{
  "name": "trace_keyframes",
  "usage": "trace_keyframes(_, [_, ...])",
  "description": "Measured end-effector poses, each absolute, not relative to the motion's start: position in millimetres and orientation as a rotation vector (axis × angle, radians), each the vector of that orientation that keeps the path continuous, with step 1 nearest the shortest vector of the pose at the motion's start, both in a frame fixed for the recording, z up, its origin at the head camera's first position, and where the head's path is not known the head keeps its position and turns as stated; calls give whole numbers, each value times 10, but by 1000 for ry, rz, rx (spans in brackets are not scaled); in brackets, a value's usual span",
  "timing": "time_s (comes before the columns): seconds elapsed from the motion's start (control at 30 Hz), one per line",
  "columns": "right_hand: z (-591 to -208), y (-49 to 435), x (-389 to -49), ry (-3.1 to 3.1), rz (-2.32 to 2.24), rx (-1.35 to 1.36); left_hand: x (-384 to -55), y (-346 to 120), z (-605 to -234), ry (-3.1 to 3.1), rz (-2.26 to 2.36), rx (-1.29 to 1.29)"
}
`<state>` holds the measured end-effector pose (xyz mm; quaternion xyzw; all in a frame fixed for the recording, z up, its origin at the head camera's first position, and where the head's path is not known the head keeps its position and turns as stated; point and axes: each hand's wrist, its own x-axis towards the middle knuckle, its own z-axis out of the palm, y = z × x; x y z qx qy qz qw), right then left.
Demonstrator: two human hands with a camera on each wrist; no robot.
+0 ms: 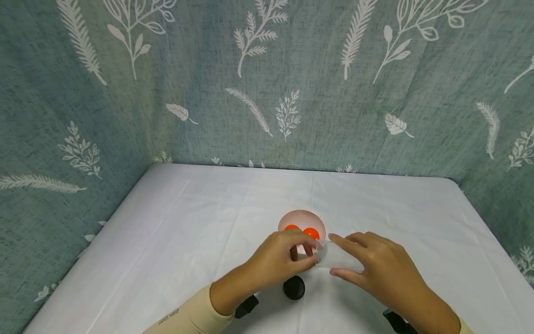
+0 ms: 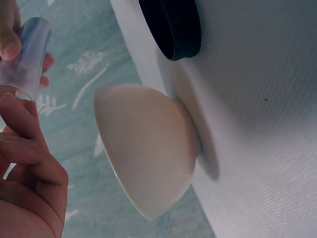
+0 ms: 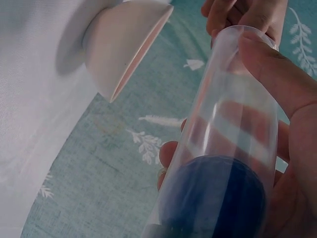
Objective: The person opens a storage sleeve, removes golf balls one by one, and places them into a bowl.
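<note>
My right hand (image 1: pixel 371 260) grips a clear plastic tube (image 1: pixel 340 256) around its side, thumb along the wall in the right wrist view. A dark blue round thing (image 3: pixel 213 196) shows through the lower part of the tube. My left hand (image 1: pixel 281 255) has its fingers curled at the tube's other end, pinching the rim. Just beyond the hands stands a pale pink bowl (image 1: pixel 301 217) with orange balls (image 1: pixel 311 233) in it, partly hidden by the left hand. A black round lid (image 1: pixel 294 287) lies on the table below the left hand.
A white cloth covers the table (image 1: pixel 200 222). Green fabric with white leaf prints (image 1: pixel 317 93) hangs behind the table and along both sides. Black wrist straps (image 1: pixel 247 306) show at both wrists.
</note>
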<state>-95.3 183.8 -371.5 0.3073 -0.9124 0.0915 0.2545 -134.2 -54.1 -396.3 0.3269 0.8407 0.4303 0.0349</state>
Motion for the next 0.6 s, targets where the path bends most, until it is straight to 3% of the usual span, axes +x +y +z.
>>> trace_keyframes(0.6, [-3710, 1825, -941, -2517, 219, 813, -1331, -536, -3969, 2602, 1275, 1005])
